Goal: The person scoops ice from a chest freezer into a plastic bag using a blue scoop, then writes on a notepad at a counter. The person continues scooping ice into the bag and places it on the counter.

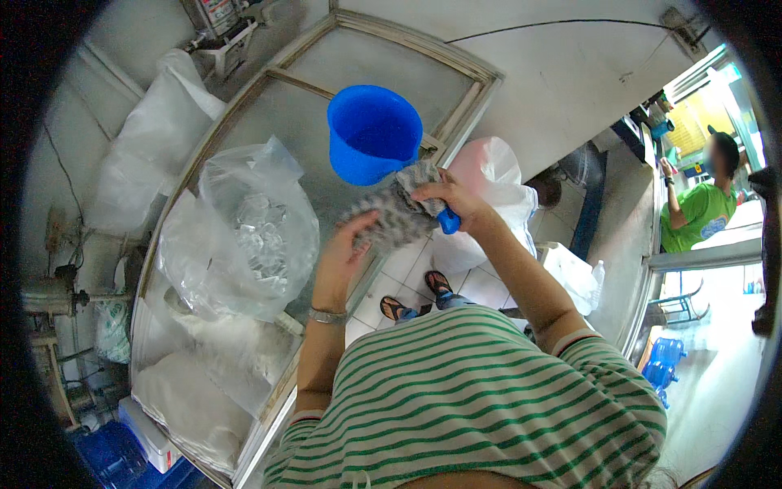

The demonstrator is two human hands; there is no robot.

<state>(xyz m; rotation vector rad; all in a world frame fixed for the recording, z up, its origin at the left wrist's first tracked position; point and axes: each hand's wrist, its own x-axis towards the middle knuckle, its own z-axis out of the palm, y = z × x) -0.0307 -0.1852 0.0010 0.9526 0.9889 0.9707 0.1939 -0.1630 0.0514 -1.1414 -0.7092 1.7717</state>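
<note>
Left hand (340, 247), right hand (462, 202): grey cloth (393, 213) between, gripped by right.

Two bare hands were in view, one left hand (342, 248) and one right hand (460, 200), along with one grey fluffy cloth (383, 218) and one blue dipper (358, 159). There was one counter (362, 63) and one open clear plastic bag (218, 186); the clear pieces (265, 236) inside it were too jumbled to count. There were one wristband (327, 315), one striped shirt (472, 383) and two sandals (438, 284). Farther right were one other person (699, 213), one clear bottle (599, 277) and at least two blue jugs (669, 350), their exact number uncertain.
</note>
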